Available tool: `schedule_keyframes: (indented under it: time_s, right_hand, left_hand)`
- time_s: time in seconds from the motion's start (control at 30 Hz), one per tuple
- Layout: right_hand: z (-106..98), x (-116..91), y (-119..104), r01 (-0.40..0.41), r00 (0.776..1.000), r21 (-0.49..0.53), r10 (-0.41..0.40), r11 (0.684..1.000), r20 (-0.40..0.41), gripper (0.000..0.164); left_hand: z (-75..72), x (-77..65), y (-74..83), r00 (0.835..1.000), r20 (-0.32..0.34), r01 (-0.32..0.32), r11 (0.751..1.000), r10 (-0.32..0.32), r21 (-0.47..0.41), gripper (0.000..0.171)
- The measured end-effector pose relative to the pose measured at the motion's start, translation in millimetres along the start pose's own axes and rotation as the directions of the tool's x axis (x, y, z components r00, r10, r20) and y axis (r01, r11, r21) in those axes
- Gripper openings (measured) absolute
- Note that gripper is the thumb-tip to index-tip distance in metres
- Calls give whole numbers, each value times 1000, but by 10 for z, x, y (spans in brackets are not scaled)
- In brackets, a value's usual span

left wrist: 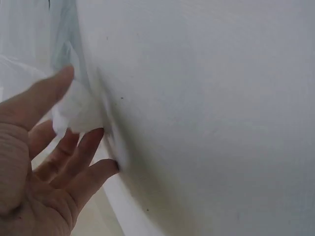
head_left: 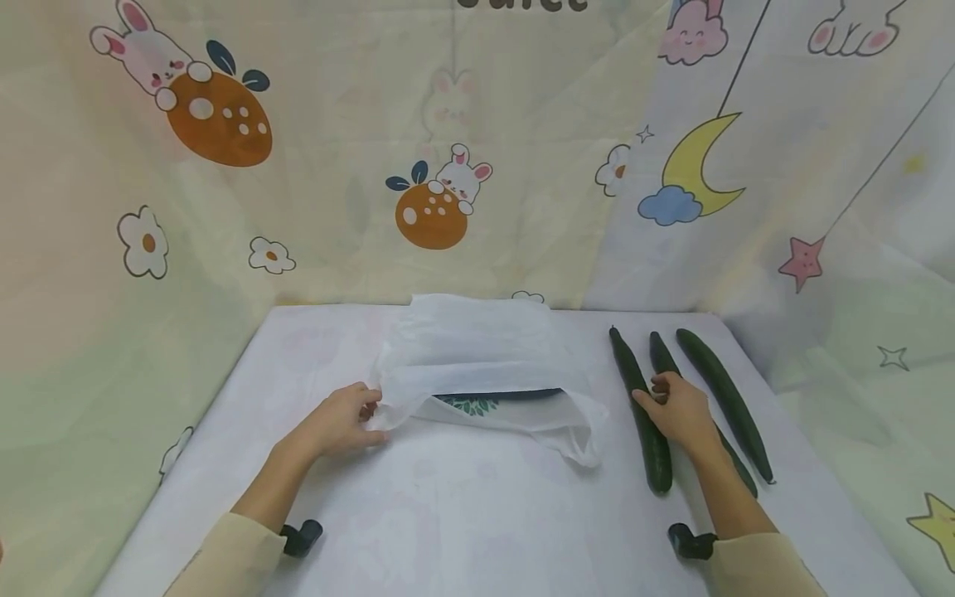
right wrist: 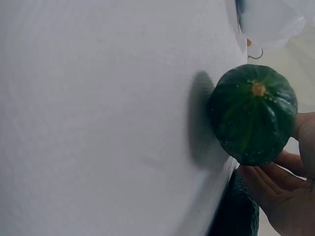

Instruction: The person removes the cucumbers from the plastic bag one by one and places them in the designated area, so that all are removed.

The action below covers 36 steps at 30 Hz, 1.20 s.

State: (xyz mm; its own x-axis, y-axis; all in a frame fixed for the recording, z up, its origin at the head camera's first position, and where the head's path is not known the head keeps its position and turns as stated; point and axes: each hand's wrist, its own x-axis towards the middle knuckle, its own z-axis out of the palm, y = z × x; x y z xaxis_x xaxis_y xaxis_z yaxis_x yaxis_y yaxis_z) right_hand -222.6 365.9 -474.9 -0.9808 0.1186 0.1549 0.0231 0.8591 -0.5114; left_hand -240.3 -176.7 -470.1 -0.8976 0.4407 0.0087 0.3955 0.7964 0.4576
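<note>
A white plastic bag with a green leaf print lies flat at the back middle of the table, its mouth facing me. A long dark strip shows in that mouth. At the bag's left edge is my left hand, thumb and fingers spread apart; in the left wrist view its fingers touch the crumpled plastic. My right hand grips the leftmost cucumber, thumb on one side and fingers on the other. The right wrist view shows this cucumber's rounded end close up.
Two more cucumbers lie to the right: the middle one, partly hidden under my right hand and forearm, and a curved one farther right. The white-covered table is bordered by printed cloth at the back and sides.
</note>
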Motion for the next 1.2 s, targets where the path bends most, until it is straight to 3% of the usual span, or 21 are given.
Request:
schedule_keyframes:
  time_s: [0.2,0.43,0.6,0.83,1.03,1.2]
  right_hand:
    - [-22,-25,-60,33,999,37,-33,999,-15,61]
    - [-77,-47,-218,78,996,87,-74,993,-56,65]
    - [-111,-88,-454,180,981,133,-168,975,-102,60]
    - [-151,-149,-855,259,964,184,-243,948,-107,55]
    - [-116,-223,-1109,342,939,182,-330,922,-95,49]
    - [-24,-288,-1254,450,893,192,-432,872,-129,46]
  left_hand:
    - [35,-23,-26,999,-15,33,999,-33,0,45]
    - [47,-45,-30,998,-26,47,997,-49,-59,36]
    - [33,-53,-16,996,-17,82,990,-85,-113,45]
    - [18,-64,-23,992,-23,122,985,-125,-125,37]
    - [43,-58,-51,987,-30,154,982,-158,-110,35]
    - [53,-57,-63,991,-47,123,987,-129,-106,31]
